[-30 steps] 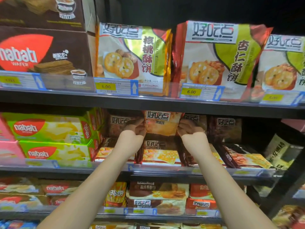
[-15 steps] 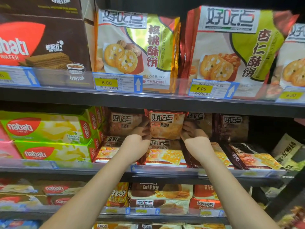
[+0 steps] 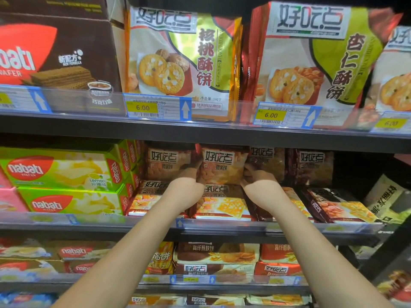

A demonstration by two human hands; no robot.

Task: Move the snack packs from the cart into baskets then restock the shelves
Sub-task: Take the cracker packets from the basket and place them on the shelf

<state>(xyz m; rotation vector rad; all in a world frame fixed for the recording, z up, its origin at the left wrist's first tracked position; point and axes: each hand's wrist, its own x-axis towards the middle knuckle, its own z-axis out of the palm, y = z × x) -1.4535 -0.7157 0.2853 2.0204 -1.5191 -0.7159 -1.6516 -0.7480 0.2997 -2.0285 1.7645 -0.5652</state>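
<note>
— What are the hands doing right now?

— Both are reaching deep under the upper shelf (image 3: 200,134) into the middle shelf (image 3: 222,226). The left hand (image 3: 189,176) is gripping the left edge of an upright snack pack (image 3: 223,167), and the right hand (image 3: 255,176) is closing on its right edge. The fingers are sitting in shadow, so the exact finger placement is hard to read, but both hands are clearly pinching the pack between them.

— And where is that pack sitting?

— It is standing upright toward the far side of the middle shelf, in a row with similar upright packs: one just to its left (image 3: 169,162) and two to its right (image 3: 265,161). Its lower edge is resting above a flat-lying pack (image 3: 222,203) nearer the shelf front.

— What is surrounding it?

— To the left, green wafer boxes (image 3: 62,172) are lying stacked. On the shelf above, two large cookie bags, a walnut cookie bag (image 3: 184,61) and an almond cookie bag (image 3: 311,63), are standing behind yellow price tags (image 3: 143,107), with a brown wafer box (image 3: 55,54) at their left. Below, the lower shelf (image 3: 222,285) is holding more snack packs.
</note>
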